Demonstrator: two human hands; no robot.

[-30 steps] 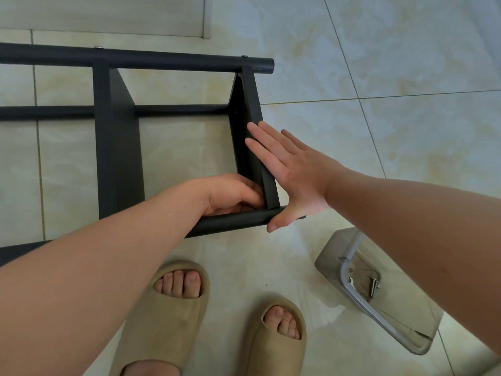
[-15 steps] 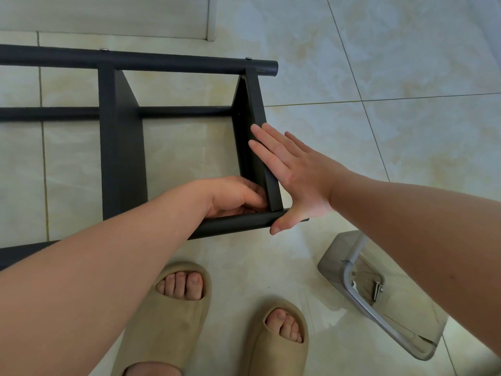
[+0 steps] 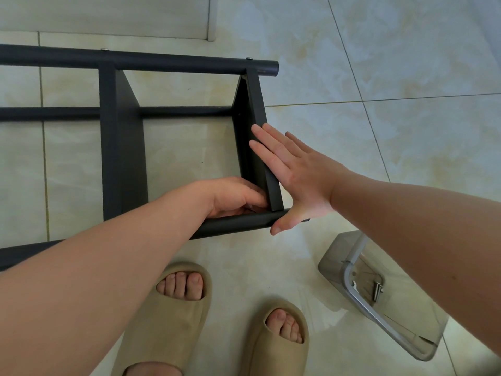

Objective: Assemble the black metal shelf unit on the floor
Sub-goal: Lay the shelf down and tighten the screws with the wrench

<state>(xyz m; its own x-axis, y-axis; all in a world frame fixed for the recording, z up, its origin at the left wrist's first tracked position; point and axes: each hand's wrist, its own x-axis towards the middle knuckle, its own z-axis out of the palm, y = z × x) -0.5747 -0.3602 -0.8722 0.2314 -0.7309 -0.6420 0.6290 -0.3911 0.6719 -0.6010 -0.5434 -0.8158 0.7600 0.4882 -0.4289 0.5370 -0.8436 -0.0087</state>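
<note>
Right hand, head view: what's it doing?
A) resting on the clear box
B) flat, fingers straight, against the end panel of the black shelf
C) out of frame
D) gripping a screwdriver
B: the right hand lies flat with straight fingers against the outer side of the end panel, its thumb reaching down over the near tube; it holds no tool.
</note>
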